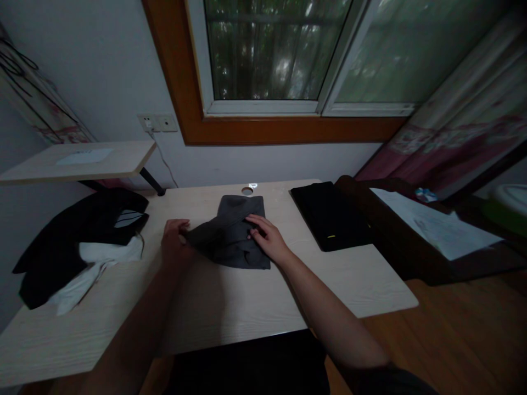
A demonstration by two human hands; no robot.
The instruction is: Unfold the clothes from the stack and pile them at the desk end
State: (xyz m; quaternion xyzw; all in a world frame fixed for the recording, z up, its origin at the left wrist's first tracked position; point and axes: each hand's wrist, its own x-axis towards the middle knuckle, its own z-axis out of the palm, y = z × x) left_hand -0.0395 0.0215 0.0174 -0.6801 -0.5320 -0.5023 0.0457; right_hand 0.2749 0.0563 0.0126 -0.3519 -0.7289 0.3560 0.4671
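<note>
A dark grey folded garment (242, 247) lies near the middle of the light wooden desk; its exact kind cannot be made out. At its left side, my left hand (175, 241) pinches a corner of the fabric and holds it slightly raised off the desktop. My right hand (267, 238) rests on the garment's right part, fingers stretched out over the cloth with the thumb apart. Creases run through the fabric between both hands.
A black flat folded item (329, 214) lies on the desk's right side. Black and white clothes (82, 241) are heaped at the left, below a raised shelf (119, 156). Behind the desk are a cable hole (247, 191), a wall socket (157, 123) and a window. Papers (432, 222) lie farther right.
</note>
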